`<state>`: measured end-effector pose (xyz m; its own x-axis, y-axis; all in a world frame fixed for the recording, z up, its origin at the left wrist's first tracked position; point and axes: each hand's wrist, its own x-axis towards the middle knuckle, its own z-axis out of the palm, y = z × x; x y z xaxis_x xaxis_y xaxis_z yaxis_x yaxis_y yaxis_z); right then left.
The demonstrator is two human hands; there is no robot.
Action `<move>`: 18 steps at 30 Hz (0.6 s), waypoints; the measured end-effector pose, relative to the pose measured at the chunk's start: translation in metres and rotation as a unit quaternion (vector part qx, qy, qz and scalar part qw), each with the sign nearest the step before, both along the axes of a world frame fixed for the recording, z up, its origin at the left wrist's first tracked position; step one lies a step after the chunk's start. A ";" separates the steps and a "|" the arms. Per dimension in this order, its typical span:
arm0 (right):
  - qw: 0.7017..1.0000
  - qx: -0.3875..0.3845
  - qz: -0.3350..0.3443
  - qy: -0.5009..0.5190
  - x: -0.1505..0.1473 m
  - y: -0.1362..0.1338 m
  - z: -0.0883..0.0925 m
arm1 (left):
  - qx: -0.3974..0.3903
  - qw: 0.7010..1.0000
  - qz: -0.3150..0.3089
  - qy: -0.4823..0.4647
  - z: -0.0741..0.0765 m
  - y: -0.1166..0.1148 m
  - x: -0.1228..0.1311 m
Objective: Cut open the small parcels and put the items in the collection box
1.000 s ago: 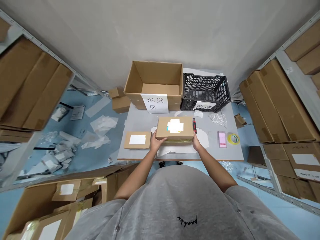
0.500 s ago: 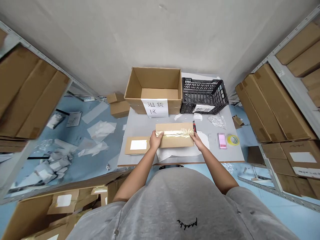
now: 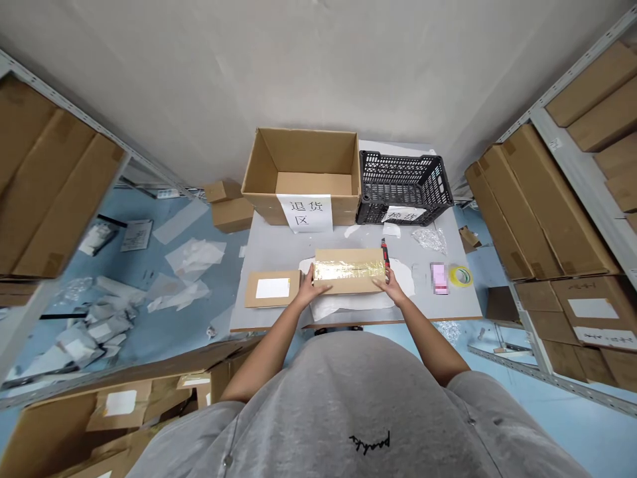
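Note:
A closed brown cardboard box [image 3: 343, 287] with a shiny strip of clear tape along its top is in front of me. My left hand [image 3: 308, 292] grips its left end, thumb on the top near the front edge. My right hand [image 3: 391, 287] holds the right end the same way, fingers around the side. Beneath the box lies a white sheet [image 3: 328, 310]. A red and black utility knife [image 3: 385, 252] is just beyond my right fingers. Left of my left hand rests a flat cardboard box [image 3: 253, 289] with a white label.
A large open carton [image 3: 318, 149] with a paper sign and a black plastic crate [image 3: 405, 189] stand at the table's back. A pink item [image 3: 440, 278], a tape roll [image 3: 461, 276] and crumpled clear wrap [image 3: 430, 239] lie right. Shelves of boxes flank both sides.
Both hands still hold the box, which has shifted and tilted slightly, showing more of its tape. My left thumb has moved toward the front edge. More of the utility knife shows.

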<state>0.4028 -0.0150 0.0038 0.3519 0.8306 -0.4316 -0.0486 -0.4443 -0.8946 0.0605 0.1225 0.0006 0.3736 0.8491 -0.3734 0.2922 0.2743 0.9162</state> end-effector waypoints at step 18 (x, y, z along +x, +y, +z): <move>0.998 0.047 -0.031 -0.033 0.014 0.040 0.016 | 0.053 0.989 0.070 0.119 0.035 0.037 0.018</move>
<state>0.4166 0.0253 0.0195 0.4286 0.8421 -0.3274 -0.0129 -0.3566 -0.9342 0.0782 0.1599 0.0355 0.1616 0.9257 -0.3420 0.4693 0.2328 0.8518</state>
